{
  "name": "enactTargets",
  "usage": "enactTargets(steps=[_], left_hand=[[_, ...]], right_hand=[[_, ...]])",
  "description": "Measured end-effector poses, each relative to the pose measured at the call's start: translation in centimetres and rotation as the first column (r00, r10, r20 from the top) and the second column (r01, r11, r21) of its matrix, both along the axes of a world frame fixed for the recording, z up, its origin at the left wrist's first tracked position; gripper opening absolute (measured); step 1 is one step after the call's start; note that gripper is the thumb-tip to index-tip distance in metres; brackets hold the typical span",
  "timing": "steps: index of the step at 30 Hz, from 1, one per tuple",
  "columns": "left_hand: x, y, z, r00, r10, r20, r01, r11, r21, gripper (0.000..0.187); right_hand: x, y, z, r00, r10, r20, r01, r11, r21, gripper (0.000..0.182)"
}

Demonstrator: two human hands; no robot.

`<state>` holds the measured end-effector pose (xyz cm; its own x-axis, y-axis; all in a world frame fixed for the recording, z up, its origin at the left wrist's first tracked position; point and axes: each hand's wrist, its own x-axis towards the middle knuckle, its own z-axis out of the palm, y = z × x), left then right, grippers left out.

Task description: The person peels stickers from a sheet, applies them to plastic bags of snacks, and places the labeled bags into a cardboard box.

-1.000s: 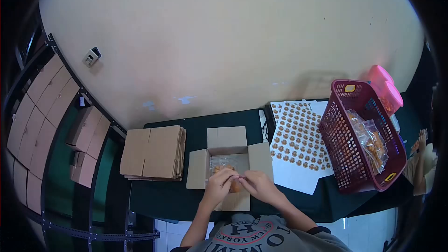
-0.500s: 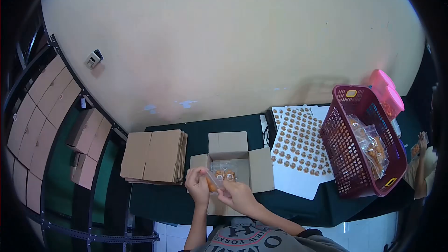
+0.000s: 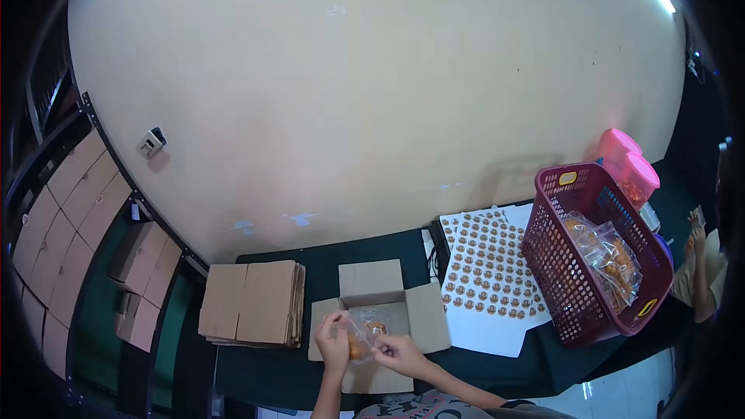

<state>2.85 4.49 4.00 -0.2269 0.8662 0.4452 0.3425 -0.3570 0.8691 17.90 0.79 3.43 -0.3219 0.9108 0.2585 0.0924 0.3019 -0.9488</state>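
My left hand (image 3: pixel 333 343) is closed on the left side of a clear plastic snack bag (image 3: pixel 359 348) with orange-brown pieces in it. My right hand (image 3: pixel 400 357) pinches the bag's right edge, so the bag hangs between both hands. Below and behind it is an open cardboard box (image 3: pixel 370 280) with its flaps folded out. Inside the box lies another clear snack bag (image 3: pixel 377 327), partly covered by the bag I hold.
Flattened cardboard boxes (image 3: pixel 248 302) are stacked at left. Sheets of round stickers (image 3: pixel 487 268) lie at right, beside a maroon basket (image 3: pixel 563 295) of snack bags. Pink-lidded containers (image 3: pixel 630 167) stand behind it. A shelf of boxes (image 3: pixel 70 217) is far left; another person's arm (image 3: pixel 701 268) shows far right.
The view has tilted upward, so the table sits lower in the frame. My right hand has shifted to the bag's right edge, and the bag shows more between my hands.
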Motion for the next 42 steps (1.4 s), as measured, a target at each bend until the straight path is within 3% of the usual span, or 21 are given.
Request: enactTargets(steps=[1,2,3,5,6,7,9,11,15,17,18,20,21,23,25,26,35,37,42], left_hand=[[0.3,-0.2,0.7,0.994,-0.070,0.079,0.074,0.996,-0.050,0.022],[0.2,-0.1,0.3,0.994,-0.099,-0.043,0.099,0.995,-0.006,0.030],[0.3,-0.5,0.2,0.994,-0.095,-0.044,0.095,0.995,-0.008,0.030],[1.2,-1.3,0.2,0.864,0.050,-0.500,0.059,0.978,0.198,0.033],[1.6,-2.1,0.7,0.849,-0.011,-0.528,0.120,0.978,0.172,0.034],[1.7,-2.2,0.0,0.849,-0.010,-0.528,0.118,0.978,0.172,0.034],[1.5,-2.8,-1.6,0.896,-0.326,-0.300,0.354,0.934,0.043,0.038],[1.3,-2.7,-1.6,0.899,-0.339,-0.276,0.362,0.932,0.033,0.033],[0.7,-2.4,-1.3,0.916,-0.329,-0.231,0.350,0.935,0.058,0.024],[0.6,-2.3,-0.9,0.923,-0.327,-0.204,0.347,0.935,0.073,0.022],[0.6,-2.4,-0.7,0.915,-0.343,-0.213,0.360,0.931,0.050,0.019],[0.8,-2.5,-0.8,0.908,-0.356,-0.220,0.371,0.928,0.027,0.018],[1.0,-2.5,-1.0,0.910,-0.362,-0.202,0.372,0.928,0.015,0.015],[0.9,-2.5,-1.1,0.911,-0.368,-0.184,0.375,0.927,0.001,0.015],[0.4,-1.9,0.0,0.881,-0.249,-0.403,0.294,0.954,0.053,0.014],[0.4,-1.8,0.7,0.879,-0.198,-0.433,0.263,0.960,0.095,0.013],[-2.3,-1.5,4.9,0.926,0.011,-0.378,0.090,0.965,0.248,0.018],[-2.8,-1.4,5.8,0.957,0.109,-0.268,-0.024,0.953,0.303,0.021],[-3.6,-1.7,6.4,0.948,0.149,-0.282,-0.050,0.943,0.328,0.037]], right_hand=[[0.4,0.0,-0.4,1.000,0.001,-0.002,-0.001,1.000,-0.001,0.016],[0.8,0.0,-0.7,0.999,-0.025,-0.022,0.024,0.999,-0.041,0.016],[1.1,0.1,-1.2,0.998,-0.051,-0.040,0.047,0.995,-0.083,0.017],[1.3,0.3,-1.9,0.993,-0.094,-0.072,0.088,0.992,-0.087,0.016],[1.6,0.3,-0.9,0.994,-0.085,-0.062,0.078,0.990,-0.116,0.016],[1.8,0.4,-0.4,0.996,-0.077,-0.052,0.069,0.987,-0.146,0.016],[2.3,0.6,-0.4,1.000,0.000,-0.022,-0.003,0.991,-0.136,0.015],[2.4,0.8,-0.1,1.000,0.026,-0.001,-0.026,0.990,0.136,0.020],[2.0,0.5,0.5,0.999,0.036,-0.037,-0.030,0.991,0.133,0.025],[2.0,0.7,0.4,0.965,-0.260,-0.011,0.258,0.949,0.181,0.028],[2.2,0.8,1.5,0.967,-0.256,-0.008,0.253,0.950,0.184,0.028],[2.5,0.8,4.5,0.825,-0.496,0.271,0.268,0.765,0.585,0.023],[2.5,1.0,4.1,0.826,-0.494,0.271,0.266,0.766,0.585,0.023],[2.6,1.5,2.7,0.923,-0.173,0.344,0.004,0.897,0.443,0.017],[1.7,1.3,2.1,0.943,-0.156,0.292,0.024,0.913,0.408,0.016],[1.1,1.3,2.1,0.961,-0.137,0.239,0.041,0.929,0.367,0.015],[-1.6,1.5,6.1,0.976,-0.072,0.206,-0.023,0.904,0.426,0.016],[-2.1,1.4,6.5,0.978,-0.052,0.200,-0.040,0.903,0.428,0.015],[-3.0,1.1,6.5,0.988,-0.005,0.152,-0.056,0.916,0.397,0.014]])
